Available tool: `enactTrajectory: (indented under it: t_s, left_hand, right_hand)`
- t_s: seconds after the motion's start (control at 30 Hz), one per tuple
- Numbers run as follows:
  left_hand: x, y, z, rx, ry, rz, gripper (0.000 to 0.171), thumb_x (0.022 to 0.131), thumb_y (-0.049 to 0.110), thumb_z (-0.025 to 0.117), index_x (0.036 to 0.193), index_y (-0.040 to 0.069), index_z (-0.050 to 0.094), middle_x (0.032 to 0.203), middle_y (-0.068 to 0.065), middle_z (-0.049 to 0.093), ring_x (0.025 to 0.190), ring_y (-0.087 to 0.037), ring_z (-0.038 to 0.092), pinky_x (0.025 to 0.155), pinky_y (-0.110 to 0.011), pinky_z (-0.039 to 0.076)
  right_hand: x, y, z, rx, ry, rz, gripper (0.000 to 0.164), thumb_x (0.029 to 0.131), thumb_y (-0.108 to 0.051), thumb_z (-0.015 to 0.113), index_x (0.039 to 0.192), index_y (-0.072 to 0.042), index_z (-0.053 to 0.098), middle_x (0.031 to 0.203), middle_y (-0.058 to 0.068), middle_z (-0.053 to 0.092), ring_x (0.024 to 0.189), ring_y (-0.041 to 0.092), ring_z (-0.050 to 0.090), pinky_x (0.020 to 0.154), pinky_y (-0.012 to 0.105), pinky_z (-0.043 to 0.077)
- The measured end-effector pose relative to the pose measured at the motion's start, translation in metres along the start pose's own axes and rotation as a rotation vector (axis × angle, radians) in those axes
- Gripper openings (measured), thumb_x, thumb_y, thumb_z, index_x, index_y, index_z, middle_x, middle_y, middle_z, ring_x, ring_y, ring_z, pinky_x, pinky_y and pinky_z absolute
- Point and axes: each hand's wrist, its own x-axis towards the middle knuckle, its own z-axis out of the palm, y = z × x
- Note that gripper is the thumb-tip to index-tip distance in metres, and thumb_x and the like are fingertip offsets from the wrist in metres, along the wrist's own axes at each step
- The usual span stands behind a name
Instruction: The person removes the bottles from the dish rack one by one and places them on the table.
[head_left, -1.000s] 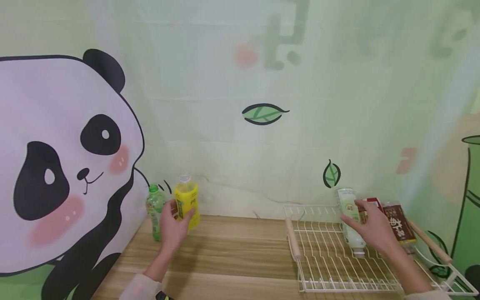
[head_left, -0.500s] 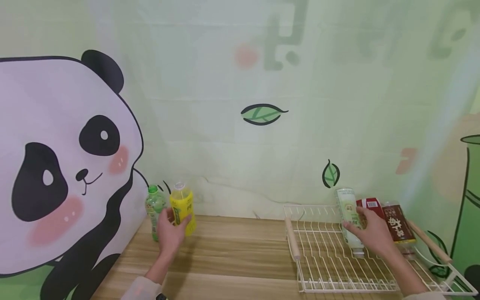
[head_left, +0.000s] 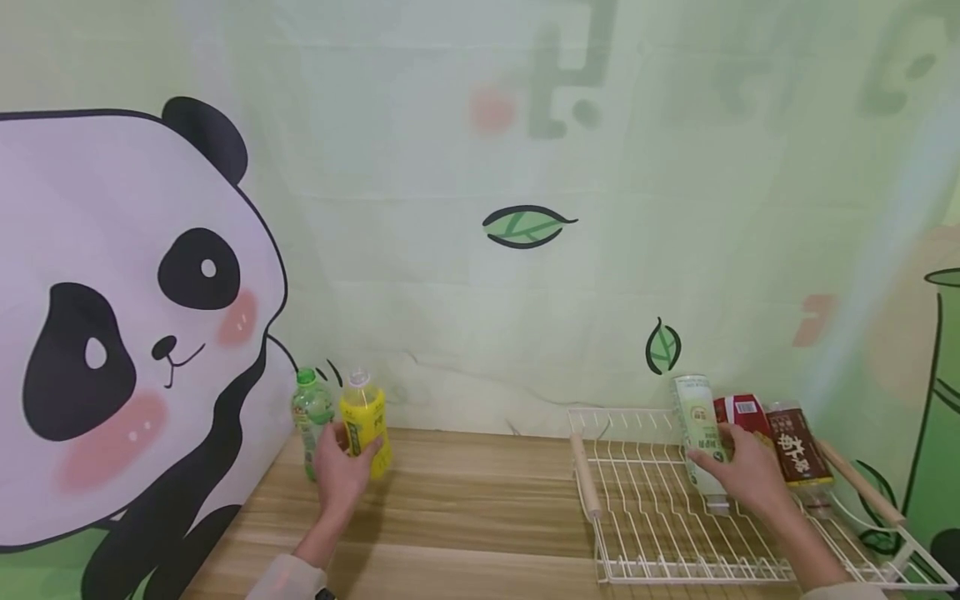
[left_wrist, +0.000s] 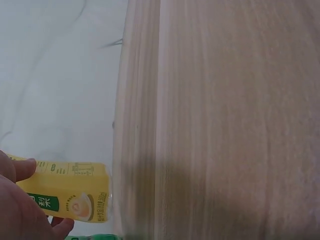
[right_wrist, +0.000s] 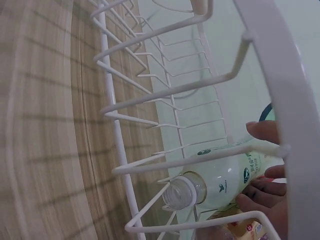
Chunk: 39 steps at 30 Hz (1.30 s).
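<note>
Pinching a yellow bottle (head_left: 365,417) with left fingers (left_wrist: 23,170) and seemingly a pale bottle (head_left: 699,429) with half-hidden right fingers (head_left: 737,439).

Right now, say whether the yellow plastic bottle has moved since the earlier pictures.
Yes: the yellow bottle is lower and slightly left, judged against the printed black-and-white panda.

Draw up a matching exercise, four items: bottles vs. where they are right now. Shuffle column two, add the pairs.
Column 1
1. yellow bottle
2. green bottle
3. pale bottle
4. brown-labelled bottle

Column 2
A. in the rack, tilted with neck end down, right hand on it
B. in the rack, rightmost of the four
C. upright, leftmost of the four
D. gripped by the left hand

Pairs: 1-D, 2-C, 3-A, 4-B
</note>
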Motion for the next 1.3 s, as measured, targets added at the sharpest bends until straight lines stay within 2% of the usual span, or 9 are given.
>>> enactTrajectory:
  t_s: [0.33,0.47,0.87,1.13,1.3]
  left_hand:
    - [0.0,-0.007,0.004,0.046,-0.017,-0.049,0.066,0.094,0.012,0.08,0.144,-0.007,0.042,0.14,-0.029,0.049,0.132,-0.045,0.049,0.115,-0.064,0.041]
    - [0.002,-0.009,0.005,0.085,-0.025,-0.046,0.068,0.095,0.013,0.079,0.147,-0.007,0.039,0.141,-0.029,0.047,0.133,-0.046,0.048,0.115,-0.064,0.041]
    - [0.006,-0.016,0.001,0.117,0.017,-0.037,0.068,0.094,0.017,0.079,0.141,-0.012,0.041,0.136,-0.032,0.047,0.128,-0.048,0.047,0.115,-0.066,0.039]
    - [0.007,-0.019,0.001,0.121,0.049,-0.013,0.066,0.092,0.017,0.082,0.137,-0.012,0.044,0.131,-0.032,0.049,0.125,-0.047,0.049,0.112,-0.064,0.041]
    - [0.007,-0.019,0.0,0.132,0.033,-0.022,0.066,0.093,0.018,0.081,0.139,-0.011,0.042,0.134,-0.032,0.048,0.127,-0.047,0.048,0.113,-0.064,0.04]
  right_hand:
    - [0.002,-0.004,-0.002,-0.057,-0.01,0.034,0.082,0.099,-0.033,0.076,0.148,0.021,0.038,0.143,0.046,0.046,0.126,0.062,0.05,0.099,0.072,0.048]
    - [0.004,-0.004,0.0,-0.052,-0.005,0.037,0.081,0.098,-0.029,0.077,0.149,0.02,0.037,0.143,0.045,0.047,0.125,0.061,0.052,0.099,0.072,0.048]
    - [-0.004,0.008,0.009,-0.025,0.127,-0.005,0.065,0.096,-0.019,0.077,0.143,0.015,0.049,0.136,0.041,0.056,0.125,0.059,0.053,0.1,0.072,0.045]
    - [0.003,0.008,0.008,-0.096,0.017,0.001,0.079,0.095,-0.025,0.079,0.15,0.016,0.039,0.142,0.045,0.048,0.121,0.059,0.055,0.098,0.073,0.048]
    - [0.003,0.01,0.009,-0.111,-0.014,0.003,0.083,0.094,-0.027,0.08,0.15,0.018,0.038,0.144,0.046,0.045,0.123,0.061,0.053,0.099,0.075,0.047]
